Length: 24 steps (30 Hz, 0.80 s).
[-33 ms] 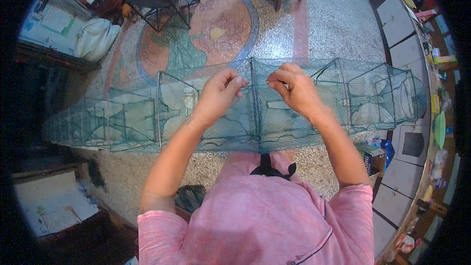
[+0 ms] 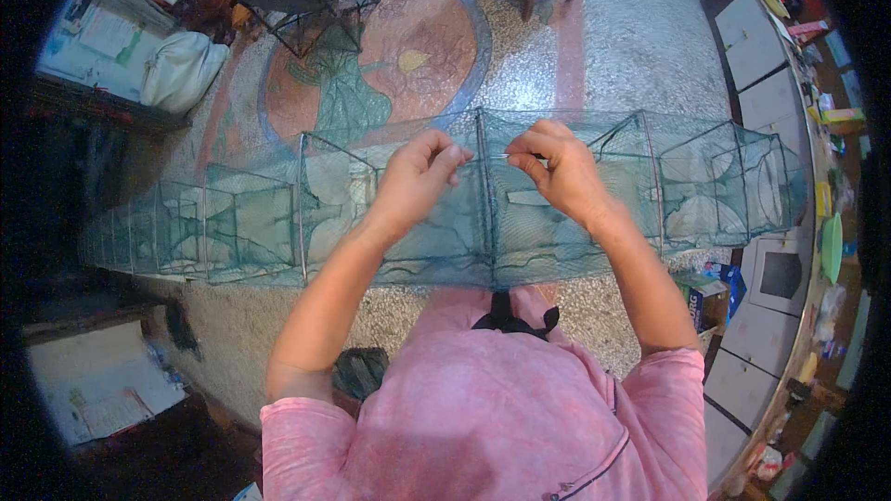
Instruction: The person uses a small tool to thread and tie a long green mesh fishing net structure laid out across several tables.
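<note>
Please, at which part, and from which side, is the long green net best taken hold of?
Probably by the dark middle bar, gripped from above: it looks straight and crosses the green net between the left hand and right hand. The thin mesh beside it would likely give way.

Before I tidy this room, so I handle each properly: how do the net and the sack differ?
The net is green and see-through; the sack is whitish and opaque. The net spans most of the view's width; the sack is much shorter. Frames hold the net in shape; the sack bulges softly, no frame showing. Both look pliable.
</note>
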Each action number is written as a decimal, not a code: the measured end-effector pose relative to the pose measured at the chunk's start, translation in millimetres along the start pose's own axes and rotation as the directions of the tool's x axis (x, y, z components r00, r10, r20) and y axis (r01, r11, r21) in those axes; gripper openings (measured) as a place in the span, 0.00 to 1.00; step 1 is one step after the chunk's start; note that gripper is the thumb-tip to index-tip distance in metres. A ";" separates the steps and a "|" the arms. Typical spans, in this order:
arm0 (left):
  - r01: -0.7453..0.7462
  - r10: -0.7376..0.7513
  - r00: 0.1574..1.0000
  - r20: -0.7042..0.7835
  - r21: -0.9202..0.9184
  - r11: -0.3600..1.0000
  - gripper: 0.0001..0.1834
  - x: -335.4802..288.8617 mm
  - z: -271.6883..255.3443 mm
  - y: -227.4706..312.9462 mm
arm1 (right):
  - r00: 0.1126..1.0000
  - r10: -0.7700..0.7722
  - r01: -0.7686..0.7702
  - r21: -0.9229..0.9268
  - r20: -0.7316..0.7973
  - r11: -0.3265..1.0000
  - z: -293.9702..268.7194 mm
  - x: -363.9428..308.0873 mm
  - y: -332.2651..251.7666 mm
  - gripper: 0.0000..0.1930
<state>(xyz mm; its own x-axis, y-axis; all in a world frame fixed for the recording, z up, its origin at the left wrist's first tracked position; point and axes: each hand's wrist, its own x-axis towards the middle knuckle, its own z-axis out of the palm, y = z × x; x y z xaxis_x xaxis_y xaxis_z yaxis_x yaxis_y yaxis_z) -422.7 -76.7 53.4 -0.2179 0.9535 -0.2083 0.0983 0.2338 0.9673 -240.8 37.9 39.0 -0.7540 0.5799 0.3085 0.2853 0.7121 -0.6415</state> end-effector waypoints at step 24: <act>-0.074 0.051 0.987 -0.152 -0.144 0.987 0.05 0.3 0.3 -12.7 | 0.926 -0.302 0.360 0.286 -0.228 0.888 4.0 42.4 -85.2 0.06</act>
<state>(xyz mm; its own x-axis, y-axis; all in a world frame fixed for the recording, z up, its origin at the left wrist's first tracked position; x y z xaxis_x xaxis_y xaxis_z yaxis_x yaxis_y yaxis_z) -423.7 -79.3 41.1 -0.3580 0.9241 -0.1338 -0.0267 0.1331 0.9907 -299.5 0.2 103.9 -0.6492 0.4121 0.6394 -0.1874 0.7280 -0.6594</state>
